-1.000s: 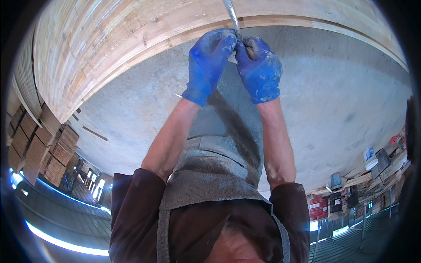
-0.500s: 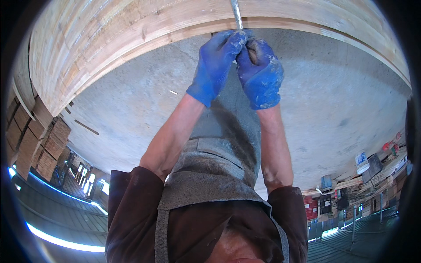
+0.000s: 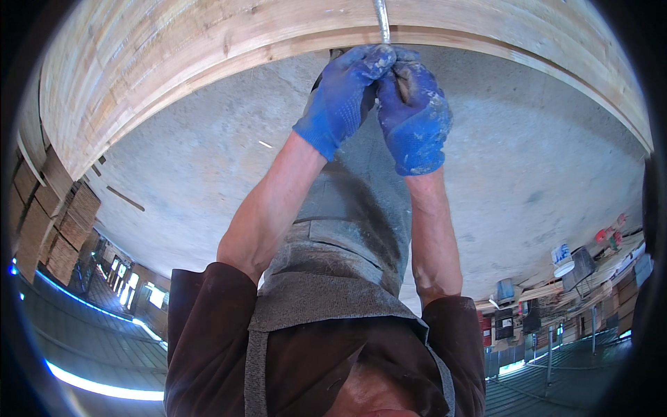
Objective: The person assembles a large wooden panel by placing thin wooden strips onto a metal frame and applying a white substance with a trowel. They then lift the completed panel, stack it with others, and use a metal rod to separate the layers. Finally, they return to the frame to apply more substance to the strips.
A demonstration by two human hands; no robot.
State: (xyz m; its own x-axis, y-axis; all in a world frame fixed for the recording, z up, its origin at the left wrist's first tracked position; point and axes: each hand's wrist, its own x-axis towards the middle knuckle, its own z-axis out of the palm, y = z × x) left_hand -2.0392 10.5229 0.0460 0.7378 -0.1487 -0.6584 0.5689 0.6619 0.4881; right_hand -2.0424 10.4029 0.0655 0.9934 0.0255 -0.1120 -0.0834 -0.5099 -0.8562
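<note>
Both my hands wear blue work gloves smeared with pale residue, and they are drawn together at the near edge of a stack of pale wooden boards (image 3: pixel 174 52). My left hand (image 3: pixel 347 90) is closed, its thumb and fingers pinched at the near end of a thin silvery rod (image 3: pixel 383 21). Against it, my right hand (image 3: pixel 413 115) is closed too, fingers curled in. The rod runs away from the hands over the boards and out of the top of the view. Its gripped end is hidden by the gloves, and its exact kind does not show.
Below the boards lies a grey concrete floor (image 3: pixel 208 167) with a few wood slivers (image 3: pixel 126 198). Stacked brown timber (image 3: pixel 66 229) stands at the left. Off to the right are a white bucket (image 3: pixel 563 267), dark containers, red items and scattered planks.
The view has shifted slightly. The rod's visible part stands a little more upright and farther right, and my left hand has tilted a little. Both hands stay closed together at its end.
</note>
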